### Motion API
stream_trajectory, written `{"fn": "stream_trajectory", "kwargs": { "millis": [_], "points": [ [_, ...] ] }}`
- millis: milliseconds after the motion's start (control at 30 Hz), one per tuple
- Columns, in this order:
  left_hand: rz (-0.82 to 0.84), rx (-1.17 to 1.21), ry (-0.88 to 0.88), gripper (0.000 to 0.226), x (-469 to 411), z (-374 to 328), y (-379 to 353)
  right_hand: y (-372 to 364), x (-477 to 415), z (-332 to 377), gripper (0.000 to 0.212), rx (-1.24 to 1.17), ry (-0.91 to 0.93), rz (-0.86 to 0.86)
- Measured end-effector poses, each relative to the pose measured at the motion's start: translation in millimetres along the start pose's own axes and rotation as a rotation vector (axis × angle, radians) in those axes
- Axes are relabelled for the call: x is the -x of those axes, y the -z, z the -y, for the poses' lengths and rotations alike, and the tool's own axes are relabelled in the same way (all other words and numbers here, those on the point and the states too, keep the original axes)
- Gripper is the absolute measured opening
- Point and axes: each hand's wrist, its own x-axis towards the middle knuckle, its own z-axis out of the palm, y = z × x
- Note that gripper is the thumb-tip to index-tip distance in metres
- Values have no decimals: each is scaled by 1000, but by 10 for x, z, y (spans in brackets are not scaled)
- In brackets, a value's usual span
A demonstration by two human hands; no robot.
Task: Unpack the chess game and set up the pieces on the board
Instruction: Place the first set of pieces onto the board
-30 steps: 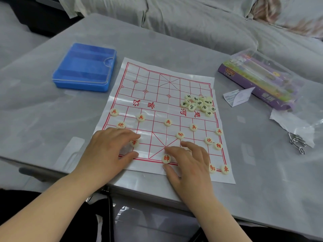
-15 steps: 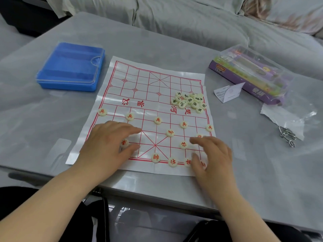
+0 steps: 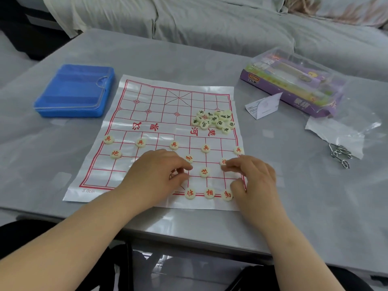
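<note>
The white board sheet with a red grid [image 3: 163,114] lies flat on the grey table. Cream red-lettered pieces stand on its near half: a row of pawns [image 3: 174,145], a cannon [image 3: 115,153], and three pieces on the near edge [image 3: 209,193]. The black-lettered pieces lie in a heap [image 3: 214,120] at the right of the river. My left hand [image 3: 155,175] is curled over the near centre, thumb and forefinger pinched round a mostly hidden red piece. My right hand [image 3: 254,177] has its fingertips on a red piece [image 3: 223,162] near the right edge.
A blue plastic case [image 3: 75,91] sits left of the board. At the right are a purple game box [image 3: 294,80], a folded paper slip [image 3: 264,105], a clear plastic wrapper [image 3: 336,133] and metal ring puzzles [image 3: 340,154]. A grey covered sofa runs behind the table.
My right hand has left the near-edge pieces and reached up to a piece near the right edge. My left hand has slid right toward the centre. More pieces now stand on the near edge.
</note>
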Motion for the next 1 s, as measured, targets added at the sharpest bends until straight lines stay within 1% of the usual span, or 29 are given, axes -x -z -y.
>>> {"fn": "stream_trajectory", "kwargs": {
  "millis": [67, 133, 233, 333, 433, 600, 667, 833, 933, 1000],
  "points": [
    [59, -73, -20, 33, -128, -104, -20, 6, 6, -2, 49, 5, 13, 22],
    [84, -139, -32, 36, -233, -182, -42, 32, 4, -14, 46, -5, 15, 22],
    [106, -240, -39, 38, -345, -254, -87, 107, -23, -70, 31, -33, -43, 3],
    [98, -324, -62, 39, -405, -301, -131, 171, -39, -120, 33, -50, -94, -9],
    [80, -340, -86, 37, -419, -313, -153, 230, -50, -124, 33, -66, -154, -6],
    [65, -259, -97, 31, -384, -304, -97, 284, -82, -118, 30, -110, -213, 13],
    [36, -181, -86, 29, -348, -280, -20, 284, -90, -121, 29, -114, -230, 23],
    [-21, 51, 12, 25, -124, -96, 165, 262, -96, -127, 28, -114, -254, 33],
    [-27, 156, 72, 29, 93, 42, 223, 229, -125, -120, 28, -95, -262, 51],
    [-43, 201, 116, 35, 219, 117, 261, 195, -154, -125, 27, -64, -249, 59]
  ]
}}
